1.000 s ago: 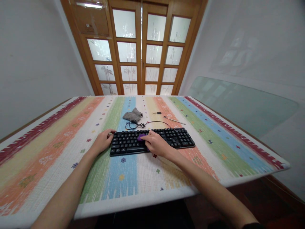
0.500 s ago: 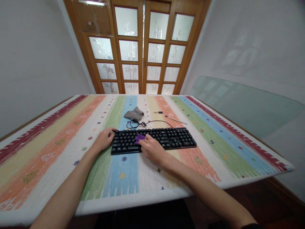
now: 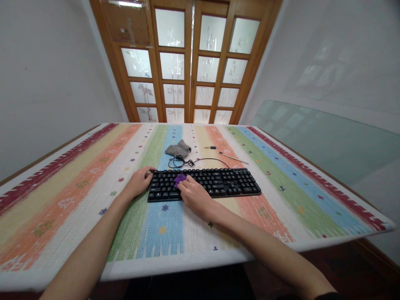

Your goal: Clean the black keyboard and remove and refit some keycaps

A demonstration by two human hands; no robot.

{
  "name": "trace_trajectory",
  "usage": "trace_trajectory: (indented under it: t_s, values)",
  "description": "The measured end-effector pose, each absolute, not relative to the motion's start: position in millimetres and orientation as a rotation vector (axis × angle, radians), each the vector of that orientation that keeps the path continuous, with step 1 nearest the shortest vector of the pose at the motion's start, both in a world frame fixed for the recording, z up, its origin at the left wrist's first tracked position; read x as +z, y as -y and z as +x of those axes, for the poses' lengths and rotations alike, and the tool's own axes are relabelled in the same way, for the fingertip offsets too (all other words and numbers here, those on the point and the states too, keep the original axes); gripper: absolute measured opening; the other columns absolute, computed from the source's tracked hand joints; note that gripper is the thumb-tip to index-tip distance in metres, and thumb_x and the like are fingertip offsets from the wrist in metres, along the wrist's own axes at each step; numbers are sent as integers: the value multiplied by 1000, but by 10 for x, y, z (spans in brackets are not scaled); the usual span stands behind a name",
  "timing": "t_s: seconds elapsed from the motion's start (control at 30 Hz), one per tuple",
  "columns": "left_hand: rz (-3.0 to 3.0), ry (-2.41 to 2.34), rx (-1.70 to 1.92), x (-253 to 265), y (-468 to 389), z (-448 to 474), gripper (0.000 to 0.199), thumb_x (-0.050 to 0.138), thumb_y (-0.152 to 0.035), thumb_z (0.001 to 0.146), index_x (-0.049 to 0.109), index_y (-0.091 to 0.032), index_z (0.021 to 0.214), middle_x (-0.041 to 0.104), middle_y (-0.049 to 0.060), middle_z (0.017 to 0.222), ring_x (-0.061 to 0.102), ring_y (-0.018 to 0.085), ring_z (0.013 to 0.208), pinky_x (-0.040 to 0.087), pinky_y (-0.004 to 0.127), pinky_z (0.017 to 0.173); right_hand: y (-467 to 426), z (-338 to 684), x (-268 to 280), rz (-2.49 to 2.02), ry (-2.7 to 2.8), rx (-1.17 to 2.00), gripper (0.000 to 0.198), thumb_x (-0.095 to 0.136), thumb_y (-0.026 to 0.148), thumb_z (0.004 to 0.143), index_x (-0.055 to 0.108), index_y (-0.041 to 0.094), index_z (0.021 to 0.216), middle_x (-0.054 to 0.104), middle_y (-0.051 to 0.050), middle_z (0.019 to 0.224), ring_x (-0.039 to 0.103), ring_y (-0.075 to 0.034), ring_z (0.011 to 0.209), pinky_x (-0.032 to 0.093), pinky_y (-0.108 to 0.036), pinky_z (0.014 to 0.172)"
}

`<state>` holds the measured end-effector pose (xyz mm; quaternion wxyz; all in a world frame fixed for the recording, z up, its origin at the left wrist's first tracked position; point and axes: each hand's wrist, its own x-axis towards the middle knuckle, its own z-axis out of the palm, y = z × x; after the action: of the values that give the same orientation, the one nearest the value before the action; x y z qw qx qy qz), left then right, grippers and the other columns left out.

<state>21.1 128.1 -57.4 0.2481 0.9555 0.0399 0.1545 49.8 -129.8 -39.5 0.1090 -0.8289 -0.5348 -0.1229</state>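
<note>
A black keyboard point(image 3: 233, 183) lies flat on the striped tablecloth in front of me. My left hand point(image 3: 139, 182) holds the keyboard's left end near its far corner, with the fingers partly hidden behind the edge. In my right hand point(image 3: 193, 193), closed fingers pinch a purple cloth point(image 3: 179, 180) against the keys in the left half. The keyboard's black cable point(image 3: 212, 159) runs from the back edge to a small bundled coil.
Behind the keyboard lies a crumpled grey cloth point(image 3: 178, 148). A small black piece with thin prongs point(image 3: 213, 147) and a thin stick with a dark tip point(image 3: 233, 157) rest farther right. The striped tablecloth point(image 3: 168, 229) covers the table, and wooden glazed doors point(image 3: 190, 62) stand beyond.
My right hand has slid the purple cloth a little to the left over the keys. My left hand stays at the keyboard's left end. The view has shifted slightly.
</note>
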Motion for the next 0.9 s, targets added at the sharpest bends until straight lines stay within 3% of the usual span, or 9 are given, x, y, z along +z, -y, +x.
trace_trajectory:
  t_s: [0.47,0.9]
  values:
    - [2618,-114,410,-567,-1264,202,37,39,-33,80,65,-16,101,71,9,100,65,23,83,51,37,85,1281,570,-292,-2304,1444,-362,22,46,1,90,66,10,97,69,-11,93,48,-21,85,42,-33,83]
    - [2621,-88,436,-581,-1272,213,37,39,-31,80,65,-15,101,71,10,101,65,22,82,51,36,85,1250,490,-363,-2396,1635,-404,22,45,6,91,65,11,83,67,-12,84,49,-22,82,42,-35,84]
